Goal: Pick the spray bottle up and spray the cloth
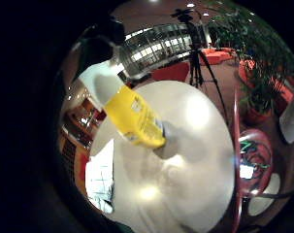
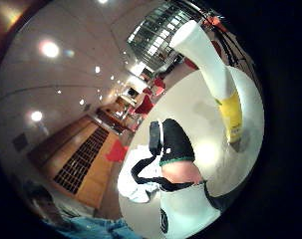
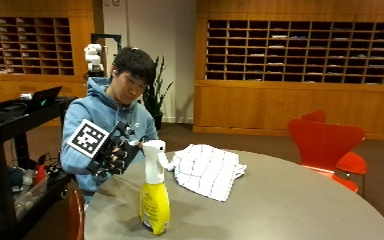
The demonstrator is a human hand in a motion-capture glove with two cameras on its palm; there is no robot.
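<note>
One spray bottle (image 3: pixel 155 200) stands upright on the round grey table (image 3: pixel 298 205), near the edge closest to the outside camera. Its lower body is yellow and its neck and trigger head are white, with the nozzle pointing toward the cloth (image 3: pixel 207 170). That cloth, white with a thin dark grid, lies crumpled on the tabletop at about one o'clock from the bottle, near it but apart from it.

The person sits at the far left edge of the table, at about ten o'clock from the bottle. The gloved right hand (image 3: pixel 114 155) is raised just beside the bottle's white head, at nine o'clock from it, with the palm turned toward the bottle. Its fingers look loosely curled and spread, with nothing between them; from the outside view I cannot tell whether a fingertip touches the head.

From the little finger side of the palm, the bottle (image 1: pixel 129 109) fills the middle of the view, leaning across the pale tabletop (image 1: pixel 195 160), with the cloth (image 1: pixel 100 177) at the table's edge. From the thumb side, the bottle (image 2: pixel 215 79) stands on the table beyond a gloved fingertip, and the cloth (image 2: pixel 135 174) lies beside that finger.

A red chair (image 3: pixel 325 145) stands at the table's far right, at about two o'clock from the bottle.
</note>
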